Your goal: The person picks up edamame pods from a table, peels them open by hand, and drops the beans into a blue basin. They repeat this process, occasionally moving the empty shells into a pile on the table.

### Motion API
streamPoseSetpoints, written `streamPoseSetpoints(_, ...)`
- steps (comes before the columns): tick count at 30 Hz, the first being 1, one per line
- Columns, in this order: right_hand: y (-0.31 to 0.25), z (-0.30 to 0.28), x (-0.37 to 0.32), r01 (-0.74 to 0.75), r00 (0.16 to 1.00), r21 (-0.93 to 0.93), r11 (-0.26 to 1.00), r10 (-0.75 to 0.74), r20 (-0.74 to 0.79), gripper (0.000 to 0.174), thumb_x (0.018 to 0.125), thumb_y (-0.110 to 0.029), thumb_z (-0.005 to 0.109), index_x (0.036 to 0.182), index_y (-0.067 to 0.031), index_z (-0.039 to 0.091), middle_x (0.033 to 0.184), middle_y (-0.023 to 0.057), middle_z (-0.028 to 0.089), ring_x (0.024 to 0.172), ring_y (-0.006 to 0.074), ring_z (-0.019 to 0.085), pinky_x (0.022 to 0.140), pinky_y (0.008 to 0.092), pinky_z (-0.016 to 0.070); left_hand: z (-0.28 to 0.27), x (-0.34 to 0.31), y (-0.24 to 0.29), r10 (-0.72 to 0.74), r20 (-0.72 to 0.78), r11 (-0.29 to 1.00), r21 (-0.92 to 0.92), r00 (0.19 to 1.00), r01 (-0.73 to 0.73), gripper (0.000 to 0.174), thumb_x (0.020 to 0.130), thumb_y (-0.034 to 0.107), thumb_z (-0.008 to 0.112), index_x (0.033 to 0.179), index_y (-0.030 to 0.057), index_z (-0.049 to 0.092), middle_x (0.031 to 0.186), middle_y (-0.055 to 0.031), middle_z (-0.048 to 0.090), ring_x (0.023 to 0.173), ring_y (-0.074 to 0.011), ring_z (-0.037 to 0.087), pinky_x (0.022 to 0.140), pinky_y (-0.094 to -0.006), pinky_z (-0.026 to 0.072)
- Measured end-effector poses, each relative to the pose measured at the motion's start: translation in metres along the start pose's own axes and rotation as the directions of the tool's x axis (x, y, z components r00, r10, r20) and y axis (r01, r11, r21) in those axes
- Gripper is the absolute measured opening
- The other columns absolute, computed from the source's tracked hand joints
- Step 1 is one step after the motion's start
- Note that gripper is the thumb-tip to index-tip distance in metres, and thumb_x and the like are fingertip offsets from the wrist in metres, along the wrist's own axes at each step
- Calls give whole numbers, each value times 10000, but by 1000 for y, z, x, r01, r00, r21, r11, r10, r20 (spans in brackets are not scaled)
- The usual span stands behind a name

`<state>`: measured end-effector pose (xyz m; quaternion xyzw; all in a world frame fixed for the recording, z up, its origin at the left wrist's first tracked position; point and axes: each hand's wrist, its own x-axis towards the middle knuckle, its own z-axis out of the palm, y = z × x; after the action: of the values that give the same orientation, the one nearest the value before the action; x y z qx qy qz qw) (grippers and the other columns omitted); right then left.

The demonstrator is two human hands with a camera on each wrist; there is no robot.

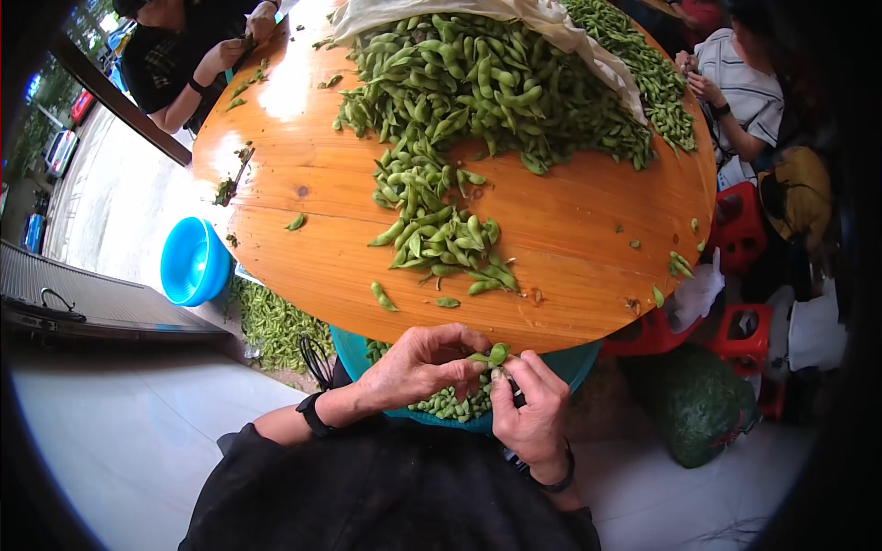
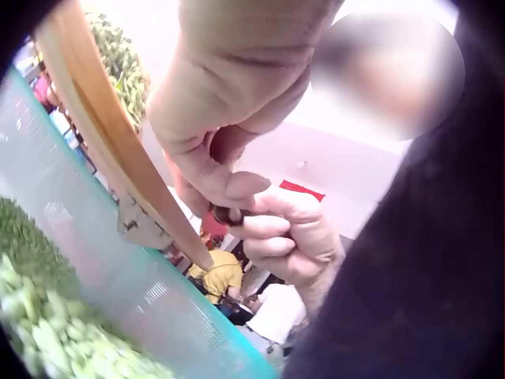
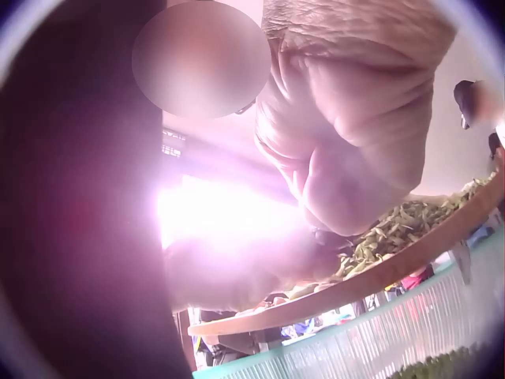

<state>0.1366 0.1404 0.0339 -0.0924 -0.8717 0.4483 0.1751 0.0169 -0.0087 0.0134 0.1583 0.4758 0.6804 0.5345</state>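
Black-cloth shirtfront (image 1: 386, 491) behind them, left hand (image 1: 424, 367) and right hand (image 1: 533, 404) pinch a small green bean pod (image 1: 498, 354) above a round teal plastic tub (image 1: 582, 364), presumably placed for catching.

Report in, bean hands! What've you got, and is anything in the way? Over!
Left hand, right hand: both pinching at green pod. Pod above teal basin. Wooden table hides part of basin from head view.

seemingly a street-front eatery; red car (image 1: 83, 107) beyond left edge of round orange wooden table (image 1: 312, 266); red plastic stools (image 1: 738, 216) off its right
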Motion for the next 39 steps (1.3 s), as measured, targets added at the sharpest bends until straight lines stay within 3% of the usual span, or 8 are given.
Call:
streamPoseSetpoints(8,8,-8,-3,-81,996,60,995,83,-23,126,812,45,632,937,57,640,784,144,566,676,301,624,566,338,479,2,-3,-13,45,94,988,-153,995,-30,355,856,-119,455,1182,21,472,1005,-50,588,846,-140,578,736,-291,504)
streamPoseSetpoints(14,49,-121,-50,-347,938,24,937,347,18,98,777,87,552,867,107,585,722,75,504,513,100,520,445,260,378,-25,-40,35,216,43,689,701,976,-183,250,860,-61,595,1089,13,661,901,-127,706,875,-272,707,759,-357,560)
streamPoseSetpoints(17,82,-162,-86,-306,949,-656,690,278,-151,257,799,13,580,1038,100,621,876,253,624,772,431,606,695,448,477,-55,-43,44,584,-112,301,950,804,-86,291,803,-68,638,1070,43,672,832,-116,639,771,-297,680,703,-378,550)
streamPoseSetpoints(21,93,-156,-86,-400,913,-682,613,206,-351,267,825,11,564,1071,100,615,912,267,625,845,454,604,750,472,471,-71,-33,47,618,0,20,1000,787,-16,293,768,-13,674,1046,80,670,871,-90,567,786,-288,637,676,-379,532)
streamPoseSetpoints(26,48,-82,-19,-158,973,-234,959,112,-200,173,868,53,553,1022,116,598,801,124,601,640,178,580,570,316,461,-69,-28,46,625,76,68,986,777,-151,228,786,-55,687,986,47,646,887,-74,594,768,-215,633,646,-294,504)
streamPoseSetpoints(28,31,-46,-5,-146,986,26,989,148,-82,152,848,70,570,992,95,609,769,103,578,617,153,570,552,300,451,-45,-29,35,296,-237,897,402,925,-184,117,865,-38,672,960,21,638,866,-23,620,733,-111,609,637,-241,488)
streamPoseSetpoints(33,10,4,12,-259,966,560,787,203,160,147,894,23,623,1016,105,619,784,66,550,601,97,553,505,248,422,-8,-9,13,127,-149,988,103,981,-112,84,935,86,677,984,38,627,796,41,614,670,-12,516,577,-198,427)
streamPoseSetpoints(39,12,1,10,-349,933,674,651,307,187,134,916,26,605,1025,99,628,784,38,518,564,64,522,471,226,393,0,3,0,311,-139,895,376,940,-240,87,909,26,689,976,7,638,813,-5,623,722,-46,575,614,-210,471)
